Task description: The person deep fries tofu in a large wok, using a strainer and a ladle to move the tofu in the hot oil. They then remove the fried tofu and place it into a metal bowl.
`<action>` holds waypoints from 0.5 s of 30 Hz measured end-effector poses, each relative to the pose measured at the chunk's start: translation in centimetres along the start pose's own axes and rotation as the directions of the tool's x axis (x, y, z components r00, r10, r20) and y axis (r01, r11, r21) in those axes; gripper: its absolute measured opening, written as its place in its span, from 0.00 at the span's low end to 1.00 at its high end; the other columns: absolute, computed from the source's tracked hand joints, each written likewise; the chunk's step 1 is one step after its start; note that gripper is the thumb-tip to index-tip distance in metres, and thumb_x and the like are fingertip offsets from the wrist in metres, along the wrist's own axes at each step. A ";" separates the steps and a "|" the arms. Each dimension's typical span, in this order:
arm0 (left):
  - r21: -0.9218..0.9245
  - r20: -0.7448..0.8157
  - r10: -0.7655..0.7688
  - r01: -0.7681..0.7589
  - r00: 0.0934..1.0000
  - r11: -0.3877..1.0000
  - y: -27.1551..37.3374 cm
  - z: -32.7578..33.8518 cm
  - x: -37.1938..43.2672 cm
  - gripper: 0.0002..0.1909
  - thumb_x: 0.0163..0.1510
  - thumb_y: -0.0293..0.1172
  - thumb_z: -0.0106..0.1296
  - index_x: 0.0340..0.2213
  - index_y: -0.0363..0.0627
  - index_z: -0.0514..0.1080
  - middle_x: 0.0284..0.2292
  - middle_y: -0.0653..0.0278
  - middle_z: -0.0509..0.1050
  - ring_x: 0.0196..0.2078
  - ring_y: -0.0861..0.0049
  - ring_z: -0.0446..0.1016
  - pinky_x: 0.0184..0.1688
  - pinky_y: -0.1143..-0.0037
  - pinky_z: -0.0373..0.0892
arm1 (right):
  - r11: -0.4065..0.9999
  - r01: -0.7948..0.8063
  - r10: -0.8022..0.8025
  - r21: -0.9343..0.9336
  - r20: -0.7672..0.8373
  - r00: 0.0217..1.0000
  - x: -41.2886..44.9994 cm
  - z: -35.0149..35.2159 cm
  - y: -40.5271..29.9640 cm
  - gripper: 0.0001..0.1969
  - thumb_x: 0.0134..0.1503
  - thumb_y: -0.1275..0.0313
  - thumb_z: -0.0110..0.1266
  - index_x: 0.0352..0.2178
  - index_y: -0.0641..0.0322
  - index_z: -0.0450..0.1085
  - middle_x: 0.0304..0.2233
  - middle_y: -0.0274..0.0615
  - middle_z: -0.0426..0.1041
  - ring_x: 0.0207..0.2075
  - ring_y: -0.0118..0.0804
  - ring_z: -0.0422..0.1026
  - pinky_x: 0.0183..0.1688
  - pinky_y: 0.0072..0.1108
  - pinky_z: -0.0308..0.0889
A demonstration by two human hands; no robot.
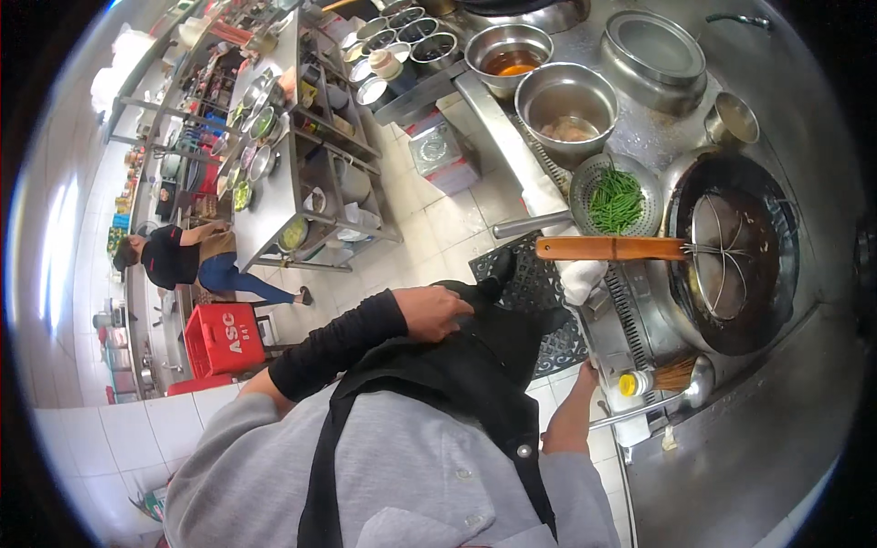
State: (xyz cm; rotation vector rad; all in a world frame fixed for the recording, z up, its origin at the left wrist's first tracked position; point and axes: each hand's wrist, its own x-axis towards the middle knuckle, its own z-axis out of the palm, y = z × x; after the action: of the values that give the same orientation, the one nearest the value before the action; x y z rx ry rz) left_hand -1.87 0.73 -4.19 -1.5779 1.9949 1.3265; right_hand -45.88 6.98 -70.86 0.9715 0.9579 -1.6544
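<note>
My left hand, below a black sleeve, lies curled against the front of my black apron; whether it grips anything is hidden. Low at the stove edge is my right hand, its fingers mostly hidden, near the handle of a metal ladle. A wire strainer with a wooden handle lies across a dark wok holding dark liquid. Beside the wok, a perforated metal ladle holds green beans. A bamboo brush with a yellow-capped end lies by the ladle.
Metal pots and a lidded pot stand on the stove. A white cloth hangs at its edge. A rubber mat lies underfoot. Across the aisle are a steel table, a red crate and another person.
</note>
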 end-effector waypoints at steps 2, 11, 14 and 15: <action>0.018 -0.001 -0.038 0.038 0.999 0.999 -0.4 0.7 0.1 0.24 0.57 0.30 0.53 0.54 0.33 0.68 0.45 0.44 0.76 0.48 0.49 0.75 0.54 0.61 0.70 | 0.997 -0.075 0.074 -0.009 -0.077 0.994 -4.1 0.9 3.8 0.15 0.59 0.62 0.54 0.38 0.66 0.74 0.39 0.50 0.79 0.39 0.48 0.79 0.42 0.38 0.77; 0.002 -0.040 0.073 -0.073 0.996 0.997 -3.5 -2.4 1.5 0.24 0.56 0.29 0.53 0.54 0.33 0.67 0.45 0.43 0.75 0.48 0.48 0.75 0.53 0.60 0.70 | 0.996 0.044 -0.053 -0.076 -0.109 0.993 -5.6 1.6 -0.8 0.29 0.56 0.53 0.55 0.54 0.57 0.65 0.57 0.52 0.62 0.52 0.60 0.67 0.50 0.52 0.71; 0.029 -0.051 -0.040 0.041 0.998 0.999 -5.1 -3.4 0.1 0.24 0.57 0.29 0.53 0.54 0.34 0.67 0.45 0.44 0.75 0.47 0.48 0.75 0.53 0.60 0.70 | 0.961 0.012 -0.077 -0.275 -0.228 0.971 -11.7 4.3 3.6 0.32 0.59 0.52 0.50 0.59 0.58 0.59 0.62 0.50 0.57 0.56 0.59 0.65 0.51 0.52 0.70; 0.050 -0.049 -0.101 0.103 0.994 0.993 -5.6 -3.9 -0.8 0.23 0.58 0.29 0.52 0.54 0.35 0.67 0.45 0.45 0.75 0.47 0.48 0.75 0.53 0.60 0.70 | 0.940 -0.033 -0.082 -0.339 -0.318 0.945 -13.2 4.5 4.8 0.34 0.61 0.50 0.46 0.62 0.59 0.55 0.64 0.48 0.54 0.57 0.58 0.64 0.51 0.51 0.70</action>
State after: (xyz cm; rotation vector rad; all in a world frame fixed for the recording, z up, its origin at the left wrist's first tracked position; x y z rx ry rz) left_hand 4.57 -1.78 -4.27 -1.6766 1.9308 1.2008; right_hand -39.00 6.19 -57.86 1.0130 1.4333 -1.3051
